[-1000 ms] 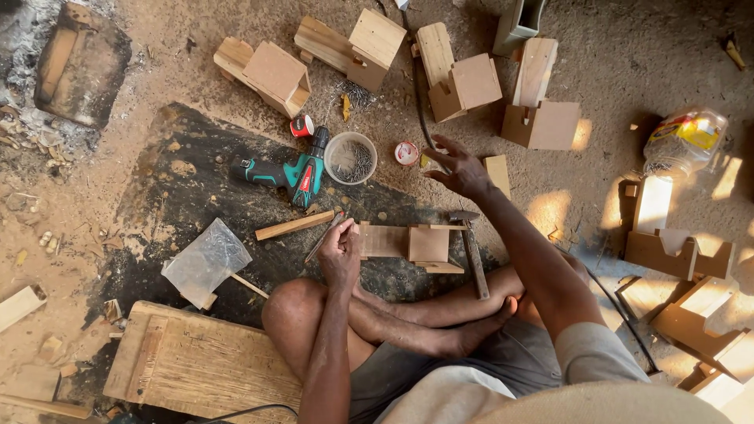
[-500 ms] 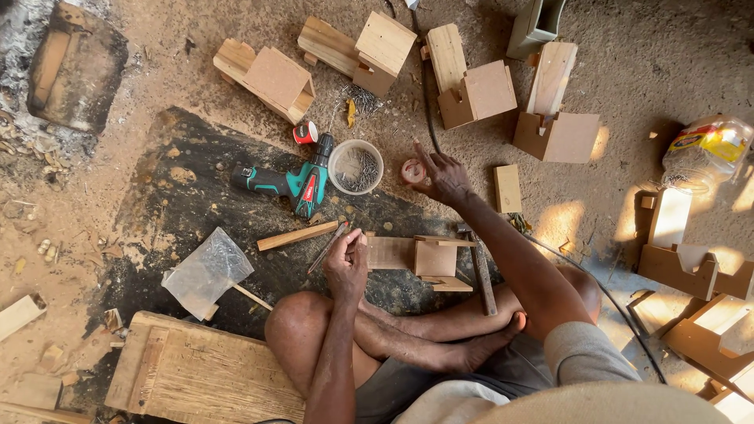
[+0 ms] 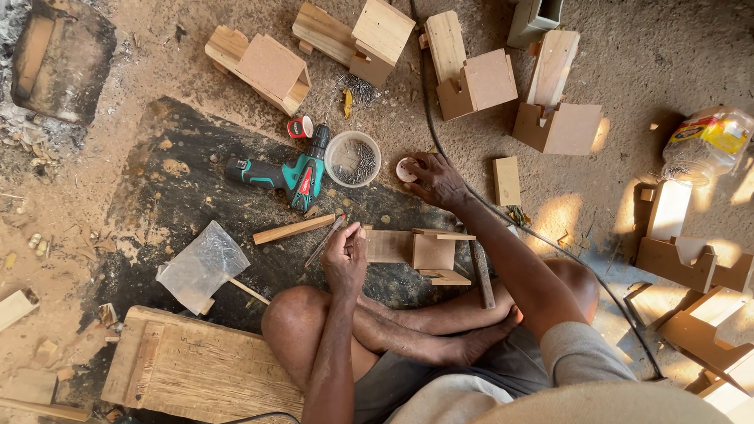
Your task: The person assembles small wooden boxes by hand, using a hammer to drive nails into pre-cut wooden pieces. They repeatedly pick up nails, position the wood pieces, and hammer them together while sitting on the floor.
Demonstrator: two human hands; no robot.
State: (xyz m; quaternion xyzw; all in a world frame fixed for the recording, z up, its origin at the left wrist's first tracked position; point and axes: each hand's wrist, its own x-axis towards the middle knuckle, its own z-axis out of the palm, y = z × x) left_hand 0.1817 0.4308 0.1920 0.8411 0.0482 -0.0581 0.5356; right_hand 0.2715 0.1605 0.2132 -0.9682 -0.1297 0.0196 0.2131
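Since a second ago, I see right hand (image 3: 436,179) closed onto small white cup (image 3: 406,169); left hand (image 3: 345,259) still curled, steadying wooden box piece (image 3: 420,255).

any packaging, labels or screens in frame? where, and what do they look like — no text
Labelled bag: far right on the sand, crumpled clear plastic with a yellow, red and blue label.
Clear bag: left of the left hand, on the dark mat, flat, unlabelled.
Tape roll: by the drill, small, red and white.
No signs or screens.
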